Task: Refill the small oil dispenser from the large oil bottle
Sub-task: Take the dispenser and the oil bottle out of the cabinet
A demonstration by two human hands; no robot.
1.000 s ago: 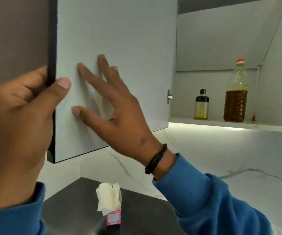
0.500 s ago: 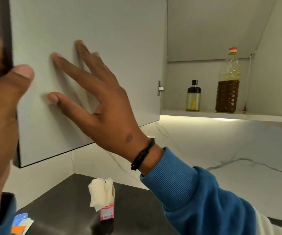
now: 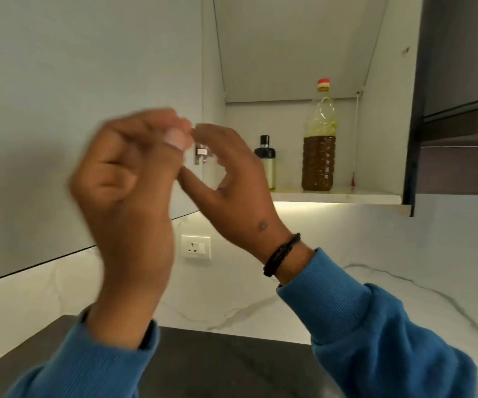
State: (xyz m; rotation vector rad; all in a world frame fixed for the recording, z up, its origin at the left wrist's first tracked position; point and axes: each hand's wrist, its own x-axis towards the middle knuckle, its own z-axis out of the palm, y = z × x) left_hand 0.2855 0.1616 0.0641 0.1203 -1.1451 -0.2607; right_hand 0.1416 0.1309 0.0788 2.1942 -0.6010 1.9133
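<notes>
Open wall cabinet point(image 3: 304, 53) above dark bench point(image 3: 217, 363). Left hand point(image 3: 125, 179) blurred, loosely curled, empty. Right hand point(image 3: 232, 179) relaxed, empty. Small oil dispenser point(image 3: 267, 162) just right of right hand, on shelf point(image 3: 361, 196); large oil bottle point(image 3: 319, 139) further right.

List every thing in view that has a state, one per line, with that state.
Cabinet door: swung open.
Large oil bottle: upright on the shelf, capped, over half full.
Dispenser: upright on the shelf left of the bottle, capped, partly behind the right hand.
Left hand: raised, blurred, fingers loosely curled, holding nothing.
Right hand: raised, fingers relaxed, holding nothing.
</notes>
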